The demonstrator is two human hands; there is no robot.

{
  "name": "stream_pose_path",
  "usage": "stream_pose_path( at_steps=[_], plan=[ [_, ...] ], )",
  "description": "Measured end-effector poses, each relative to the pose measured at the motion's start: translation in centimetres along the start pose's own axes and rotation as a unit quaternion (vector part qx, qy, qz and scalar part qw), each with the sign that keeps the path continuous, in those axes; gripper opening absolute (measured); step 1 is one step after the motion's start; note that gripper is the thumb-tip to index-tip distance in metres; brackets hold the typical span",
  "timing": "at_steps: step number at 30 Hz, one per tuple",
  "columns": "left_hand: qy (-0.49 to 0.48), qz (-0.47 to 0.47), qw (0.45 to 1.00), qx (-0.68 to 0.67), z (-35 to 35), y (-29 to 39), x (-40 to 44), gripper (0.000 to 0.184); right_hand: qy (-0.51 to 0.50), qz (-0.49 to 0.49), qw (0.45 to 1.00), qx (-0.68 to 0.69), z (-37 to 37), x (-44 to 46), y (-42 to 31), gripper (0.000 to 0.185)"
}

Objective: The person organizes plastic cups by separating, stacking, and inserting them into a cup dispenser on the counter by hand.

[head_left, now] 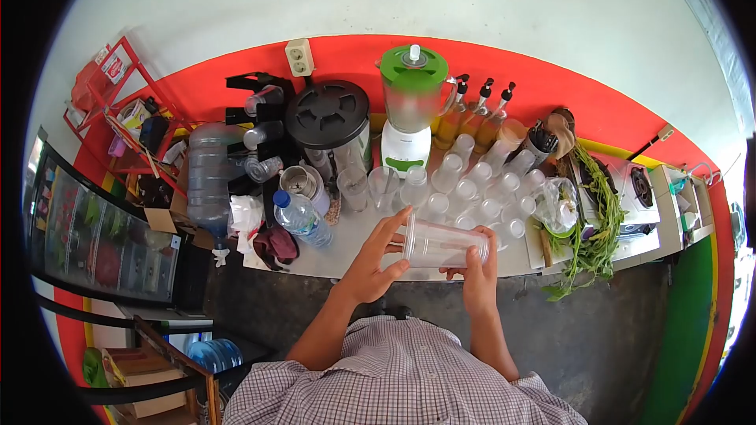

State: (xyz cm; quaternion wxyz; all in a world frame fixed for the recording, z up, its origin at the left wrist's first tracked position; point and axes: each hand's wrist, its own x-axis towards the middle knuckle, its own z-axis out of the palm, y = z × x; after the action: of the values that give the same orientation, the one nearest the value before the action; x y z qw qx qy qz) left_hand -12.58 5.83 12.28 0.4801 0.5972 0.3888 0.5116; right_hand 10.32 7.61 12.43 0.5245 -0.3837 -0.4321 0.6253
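A clear plastic cup (439, 245) lies sideways between my two hands, above the front edge of the counter. My left hand (372, 261) holds its left end, fingers above and thumb below. My right hand (479, 277) grips its right end, the thumb across the side nearest me. Just beyond, several upside-down clear cups (466, 190) stand in rows on the counter. A green-lidded blender (406, 142) stands behind them, with two clear cups (384, 182) upright or nearly so near its base.
At left on the counter are a water bottle (303, 220), a black-lidded container (327, 114) and a large water jug (209, 177). Pump bottles (472, 120) stand behind the cups. Leafy greens (592, 220) hang over the front edge beside a stove (635, 189).
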Motion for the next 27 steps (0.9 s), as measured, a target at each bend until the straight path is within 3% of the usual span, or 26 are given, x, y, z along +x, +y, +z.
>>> stream_pose_path(
  at_steps=[5, 9, 11, 17, 27],
  plan=[
    [0.065, 0.009, 0.998, 0.008, 1.6, -1.4, -0.7, 0.077, 0.064, -0.058, 0.991, -0.099, 1.2, 0.1, 0.8, 0.039],
    [0.124, 0.048, 0.989, 0.065, 2.3, -1.1, -0.4, 0.076, 0.071, -0.081, 0.985, -0.134, 1.3, 0.4, 1.4, 0.041],
    [0.14, 0.053, 0.985, 0.09, 2.3, -0.6, -0.5, 0.077, 0.106, -0.159, 0.968, -0.16, 1.8, 0.8, 1.5, 0.049],
    [0.162, 0.033, 0.977, 0.138, 1.6, 1.5, -1.9, 0.072, 0.1, -0.182, 0.969, -0.132, 2.8, 1.3, 3.1, 0.062],
    [0.231, 0.001, 0.966, 0.118, -0.3, 3.1, -5.5, 0.067, -0.001, -0.178, 0.98, -0.089, 6.4, 2.6, 4.8, 0.059]
  ],
)
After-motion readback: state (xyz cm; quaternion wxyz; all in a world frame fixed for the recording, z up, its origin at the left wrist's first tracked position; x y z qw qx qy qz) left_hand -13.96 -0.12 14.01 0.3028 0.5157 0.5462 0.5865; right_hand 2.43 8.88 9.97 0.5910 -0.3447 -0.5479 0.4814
